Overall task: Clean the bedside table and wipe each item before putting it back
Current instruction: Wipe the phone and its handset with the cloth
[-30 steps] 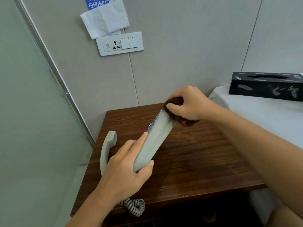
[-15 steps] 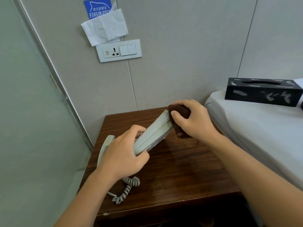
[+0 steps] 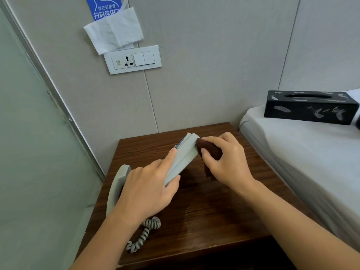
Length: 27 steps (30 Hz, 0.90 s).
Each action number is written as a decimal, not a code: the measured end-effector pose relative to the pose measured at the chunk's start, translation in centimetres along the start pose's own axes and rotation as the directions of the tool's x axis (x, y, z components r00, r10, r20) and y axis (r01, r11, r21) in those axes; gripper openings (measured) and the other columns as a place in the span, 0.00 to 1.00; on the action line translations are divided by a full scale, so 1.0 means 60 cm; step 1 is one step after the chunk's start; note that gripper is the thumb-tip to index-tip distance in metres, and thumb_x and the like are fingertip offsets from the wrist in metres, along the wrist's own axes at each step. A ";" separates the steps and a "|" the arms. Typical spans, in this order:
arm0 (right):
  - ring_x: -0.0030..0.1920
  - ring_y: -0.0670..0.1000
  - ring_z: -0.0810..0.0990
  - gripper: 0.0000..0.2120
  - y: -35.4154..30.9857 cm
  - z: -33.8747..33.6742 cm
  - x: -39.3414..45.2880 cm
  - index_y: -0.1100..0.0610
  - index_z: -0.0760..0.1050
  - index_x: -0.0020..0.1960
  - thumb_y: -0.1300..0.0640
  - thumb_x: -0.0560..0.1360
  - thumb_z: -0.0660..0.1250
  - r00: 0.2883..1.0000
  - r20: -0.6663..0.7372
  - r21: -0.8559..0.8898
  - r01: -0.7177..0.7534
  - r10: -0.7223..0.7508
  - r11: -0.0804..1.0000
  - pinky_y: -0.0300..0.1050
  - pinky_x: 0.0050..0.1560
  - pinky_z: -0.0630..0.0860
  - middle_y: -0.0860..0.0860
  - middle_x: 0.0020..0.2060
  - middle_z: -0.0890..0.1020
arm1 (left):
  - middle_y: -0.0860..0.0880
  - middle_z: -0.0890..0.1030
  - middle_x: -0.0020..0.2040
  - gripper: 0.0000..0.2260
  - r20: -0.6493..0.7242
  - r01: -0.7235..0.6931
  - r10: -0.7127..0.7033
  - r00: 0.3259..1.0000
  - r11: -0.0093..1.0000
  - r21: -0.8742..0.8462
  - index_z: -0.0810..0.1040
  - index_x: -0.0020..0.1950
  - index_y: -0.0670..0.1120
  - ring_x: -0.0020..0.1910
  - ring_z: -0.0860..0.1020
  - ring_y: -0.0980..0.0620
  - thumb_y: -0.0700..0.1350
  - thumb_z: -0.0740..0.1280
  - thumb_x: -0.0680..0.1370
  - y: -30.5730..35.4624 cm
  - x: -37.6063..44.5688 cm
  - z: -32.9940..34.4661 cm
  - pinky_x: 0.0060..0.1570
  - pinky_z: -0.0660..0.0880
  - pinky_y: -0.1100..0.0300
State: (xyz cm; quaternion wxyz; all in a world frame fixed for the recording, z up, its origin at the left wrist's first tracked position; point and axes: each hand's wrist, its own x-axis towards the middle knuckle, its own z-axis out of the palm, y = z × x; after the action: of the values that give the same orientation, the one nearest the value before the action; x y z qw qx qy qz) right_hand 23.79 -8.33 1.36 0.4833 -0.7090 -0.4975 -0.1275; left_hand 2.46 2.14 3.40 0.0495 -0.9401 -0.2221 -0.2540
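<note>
Handset (image 3: 116, 188) lies just left of our left hand (image 3: 148, 190), coiled cord (image 3: 144, 234) curling below the wrist. That hand grips the phone base (image 3: 183, 158) tilted up over the bedside table (image 3: 224, 221). Our right hand (image 3: 226, 162) pinches a brown cloth (image 3: 209, 148) against the base's top end. Tissue box (image 3: 311, 107) sits further right on the bed (image 3: 311, 152).

blue wall sign (image 3: 104, 7) | white Chinese text, partly covered: 扫码连WiF… | smaller line above too blurred to read
</note>
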 end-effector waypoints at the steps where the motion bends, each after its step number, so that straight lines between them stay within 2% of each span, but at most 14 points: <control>1: 0.49 0.48 0.75 0.18 -0.004 -0.001 -0.007 0.50 0.81 0.65 0.50 0.76 0.73 1.000 0.001 -0.002 0.018 -0.018 1.000 0.48 0.49 0.79 0.47 0.47 0.74 | 0.56 0.82 0.47 0.31 -0.017 -0.007 0.007 1.000 1.000 0.006 0.66 0.80 0.49 0.33 0.78 0.55 0.61 0.57 0.79 0.002 -0.002 -0.001 0.31 0.68 0.60; 3: 0.48 0.48 0.75 0.18 -0.025 -0.005 -0.041 0.52 0.82 0.64 0.51 0.75 0.73 0.983 0.088 0.028 0.159 -0.161 0.987 0.42 0.47 0.76 0.47 0.47 0.75 | 0.55 0.83 0.48 0.30 -0.043 -0.016 0.017 0.999 1.000 0.008 0.68 0.79 0.47 0.33 0.78 0.54 0.59 0.59 0.79 0.004 -0.009 -0.001 0.30 0.67 0.62; 5: 0.48 0.48 0.75 0.17 -0.030 -0.010 -0.051 0.52 0.83 0.63 0.51 0.75 0.73 0.949 0.171 0.051 0.259 -0.264 0.965 0.41 0.47 0.75 0.48 0.47 0.75 | 0.54 0.84 0.49 0.30 -0.051 -0.038 0.038 0.998 0.999 0.002 0.68 0.79 0.46 0.33 0.79 0.54 0.58 0.60 0.79 0.004 -0.013 0.002 0.30 0.68 0.62; 6: 0.48 0.49 0.75 0.17 -0.023 -0.011 -0.037 0.51 0.83 0.63 0.51 0.75 0.73 0.958 0.166 0.035 0.231 -0.233 0.972 0.43 0.48 0.76 0.48 0.47 0.76 | 0.53 0.84 0.49 0.30 -0.054 -0.048 0.048 0.997 0.999 0.004 0.68 0.79 0.46 0.33 0.79 0.53 0.58 0.59 0.79 0.006 -0.012 0.005 0.28 0.68 0.60; 8: 0.48 0.48 0.76 0.15 0.000 -0.015 0.006 0.48 0.83 0.62 0.51 0.76 0.73 0.992 0.108 -0.044 0.070 -0.065 0.997 0.50 0.52 0.79 0.48 0.46 0.76 | 0.52 0.84 0.47 0.30 -0.072 -0.058 0.060 0.996 0.998 0.035 0.68 0.78 0.45 0.31 0.79 0.52 0.57 0.59 0.80 0.010 -0.009 0.008 0.26 0.68 0.59; 10: 0.49 0.47 0.76 0.15 0.013 -0.022 0.025 0.47 0.82 0.63 0.51 0.77 0.73 0.995 0.093 -0.107 -0.027 0.037 0.994 0.52 0.54 0.80 0.47 0.47 0.76 | 0.51 0.84 0.48 0.29 -0.080 -0.067 0.072 0.994 0.996 0.062 0.70 0.78 0.44 0.30 0.78 0.54 0.57 0.59 0.80 0.014 -0.010 0.008 0.26 0.65 0.63; 12: 0.47 0.47 0.76 0.15 0.002 -0.030 0.007 0.48 0.83 0.63 0.51 0.76 0.73 0.993 0.112 -0.071 0.053 -0.045 0.996 0.50 0.51 0.79 0.48 0.46 0.76 | 0.51 0.84 0.50 0.29 -0.077 -0.065 0.069 0.995 0.997 0.043 0.70 0.78 0.44 0.30 0.78 0.55 0.56 0.61 0.80 0.015 -0.018 0.006 0.26 0.65 0.65; 14: 0.46 0.47 0.76 0.16 -0.018 -0.036 -0.024 0.50 0.83 0.63 0.50 0.75 0.72 0.963 0.211 0.027 0.166 -0.168 0.986 0.45 0.47 0.78 0.48 0.46 0.76 | 0.52 0.84 0.50 0.29 -0.076 -0.068 0.069 0.995 0.998 0.008 0.69 0.78 0.44 0.31 0.78 0.54 0.56 0.61 0.80 0.011 -0.023 0.006 0.26 0.66 0.63; 15: 0.47 0.47 0.76 0.17 -0.020 -0.035 -0.027 0.49 0.83 0.63 0.49 0.75 0.72 0.956 0.236 0.046 0.170 -0.176 0.984 0.43 0.46 0.78 0.48 0.46 0.76 | 0.52 0.84 0.50 0.29 -0.071 -0.069 0.068 0.995 0.998 -0.003 0.69 0.79 0.44 0.32 0.78 0.53 0.56 0.61 0.80 0.010 -0.022 0.007 0.26 0.68 0.62; 17: 0.48 0.45 0.76 0.17 -0.012 -0.033 -0.012 0.47 0.82 0.64 0.49 0.76 0.72 0.977 0.187 0.008 0.101 -0.101 0.995 0.43 0.48 0.78 0.47 0.47 0.76 | 0.51 0.84 0.51 0.29 -0.069 -0.064 0.063 0.996 0.998 -0.013 0.68 0.79 0.44 0.33 0.79 0.53 0.56 0.61 0.81 0.006 -0.015 0.005 0.27 0.68 0.62; 19: 0.49 0.43 0.76 0.15 -0.003 -0.037 0.004 0.44 0.81 0.64 0.49 0.77 0.72 0.992 0.127 -0.020 0.022 -0.019 1.000 0.40 0.50 0.79 0.46 0.49 0.77 | 0.51 0.84 0.52 0.29 -0.092 -0.059 0.056 0.994 0.998 -0.034 0.69 0.79 0.43 0.34 0.79 0.54 0.56 0.61 0.81 0.002 -0.012 0.001 0.30 0.63 0.68; 21: 0.50 0.41 0.77 0.13 -0.004 -0.048 0.004 0.43 0.80 0.62 0.48 0.77 0.71 0.996 0.082 0.042 -0.026 0.023 0.999 0.34 0.48 0.78 0.45 0.51 0.78 | 0.49 0.84 0.54 0.28 -0.149 -0.092 0.078 0.986 0.992 -0.085 0.70 0.78 0.40 0.36 0.78 0.56 0.53 0.64 0.81 -0.006 -0.013 0.004 0.34 0.60 0.75; 24: 0.53 0.41 0.78 0.16 -0.014 -0.068 -0.007 0.47 0.80 0.64 0.49 0.77 0.71 1.000 -0.006 0.099 0.004 -0.004 0.995 0.33 0.52 0.76 0.44 0.52 0.80 | 0.43 0.83 0.60 0.27 -0.269 -0.182 0.138 0.953 0.972 -0.148 0.71 0.76 0.35 0.47 0.81 0.55 0.48 0.69 0.80 -0.019 -0.019 0.026 0.44 0.69 0.79; 27: 0.53 0.44 0.79 0.16 -0.026 -0.079 -0.017 0.51 0.81 0.64 0.53 0.77 0.73 0.995 -0.065 0.156 0.080 -0.070 0.985 0.34 0.52 0.77 0.46 0.51 0.80 | 0.43 0.80 0.65 0.28 -0.256 -0.173 0.100 0.961 0.944 -0.282 0.69 0.76 0.34 0.57 0.77 0.60 0.48 0.68 0.81 -0.030 -0.019 0.037 0.53 0.71 0.79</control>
State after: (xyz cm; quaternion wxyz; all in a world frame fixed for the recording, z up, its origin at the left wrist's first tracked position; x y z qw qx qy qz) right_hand 23.42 -12.73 3.91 0.5476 -0.6450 -0.5179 -0.1265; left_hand 1.82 3.76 0.87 -0.0506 -0.9124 -0.1070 -0.3917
